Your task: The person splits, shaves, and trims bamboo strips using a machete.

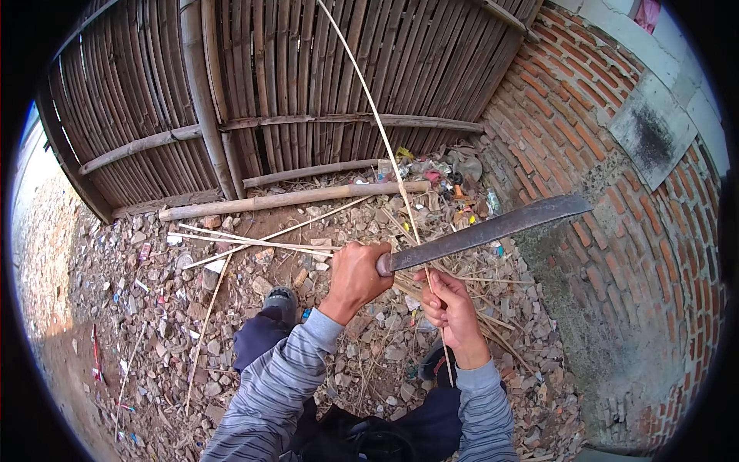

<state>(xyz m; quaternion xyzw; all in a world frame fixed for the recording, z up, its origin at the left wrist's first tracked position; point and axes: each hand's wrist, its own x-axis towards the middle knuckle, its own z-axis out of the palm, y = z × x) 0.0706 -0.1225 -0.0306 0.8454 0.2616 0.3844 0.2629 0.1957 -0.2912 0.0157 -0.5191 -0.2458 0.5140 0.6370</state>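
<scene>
My left hand (358,279) is closed round the handle of a machete (493,233). Its long dark blade points right and slightly up, crossing over a thin pale bamboo strip (375,115). That strip runs from the top of the view down to my right hand (453,308), which pinches it just below the blade; its lower end passes down between my legs. Whether the blade's edge touches the strip, I cannot tell. Several more bamboo strips (262,243) lie on the ground to the left of my left hand, and others (496,331) lie beside my right hand.
A bamboo pole (300,200) lies in front of a bamboo slat fence (308,77). A brick wall (616,254) rises on the right. Stones and litter cover the rubble ground (154,308). My shoes (282,304) stand among the stones.
</scene>
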